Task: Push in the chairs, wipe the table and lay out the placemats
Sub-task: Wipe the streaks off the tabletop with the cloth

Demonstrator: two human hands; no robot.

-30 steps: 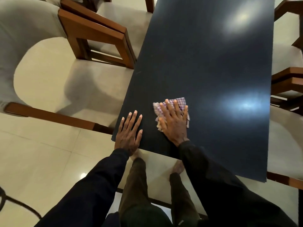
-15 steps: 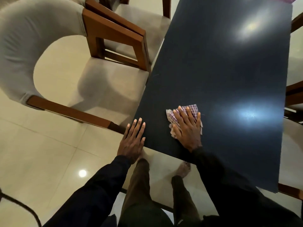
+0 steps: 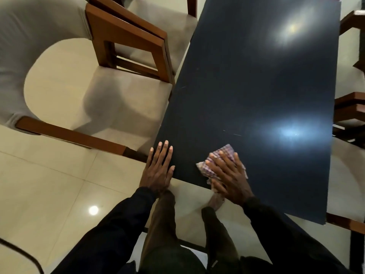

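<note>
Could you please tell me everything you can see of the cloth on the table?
The cloth is a checked piece, pink or purple on white, soft fabric by its look. It lies crumpled and folded on the dark table, close to its near edge. The right hand presses flat on it with straight, spread fingers and covers most of it; its far corner and left side show. Nothing else touches it.

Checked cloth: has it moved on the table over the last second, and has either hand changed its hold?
The right hand has drawn the checked cloth back toward the person, up to the near edge of the dark table, still pressing it flat. The left hand stays flat on the near left corner. Nothing was picked up or let go.
</note>
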